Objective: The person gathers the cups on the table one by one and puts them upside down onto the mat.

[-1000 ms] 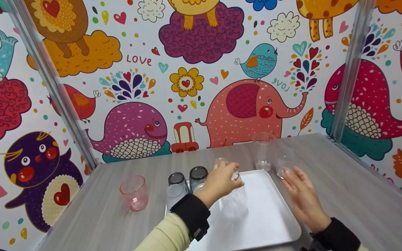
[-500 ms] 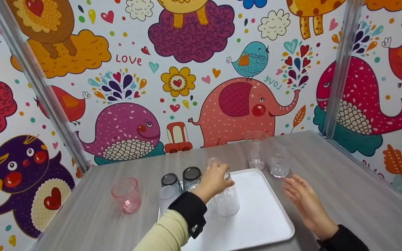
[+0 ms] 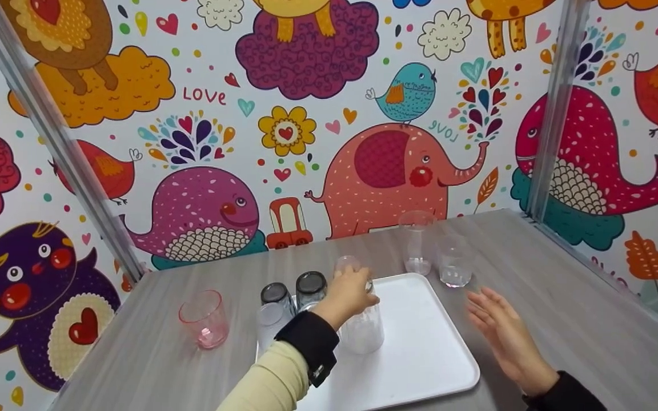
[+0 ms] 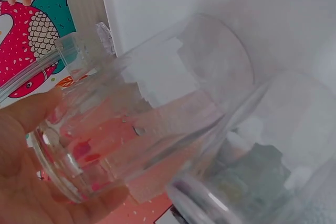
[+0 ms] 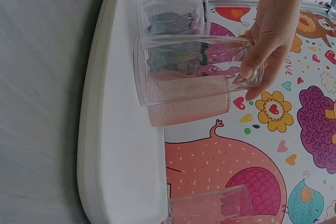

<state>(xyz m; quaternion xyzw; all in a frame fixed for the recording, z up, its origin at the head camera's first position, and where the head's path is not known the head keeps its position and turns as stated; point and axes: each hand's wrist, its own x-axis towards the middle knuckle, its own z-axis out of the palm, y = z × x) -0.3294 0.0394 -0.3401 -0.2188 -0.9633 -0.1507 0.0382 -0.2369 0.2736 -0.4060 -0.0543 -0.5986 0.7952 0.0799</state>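
My left hand [image 3: 349,299] grips the thick base of a clear drinking glass [image 3: 366,334], which stands mouth down on the white tray [image 3: 420,354]. In the left wrist view, thumb and fingers curl round that base, and another clear glass [image 4: 252,161] is beside it. My right hand [image 3: 506,337] hovers right of the tray, fingers straight and holding nothing. Just beyond its fingertips, a short clear glass [image 3: 456,268] stands on the table. From the right wrist view, a pinkish textured glass [image 5: 191,113] shows behind the gripped one.
Two dark grey glasses [image 3: 311,285] stand upside down at the tray's left, by a frosted clear glass [image 3: 272,319]. A pink glass [image 3: 206,322] stands on the table [image 3: 152,365] further left. One tall clear glass [image 3: 417,245] is behind the tray, near the patterned wall [image 3: 289,57].
My right hand has drawn away from the short clear glass, which its fingers overlapped earlier. The left hand still grips the upturned glass. The head view has shifted a little.
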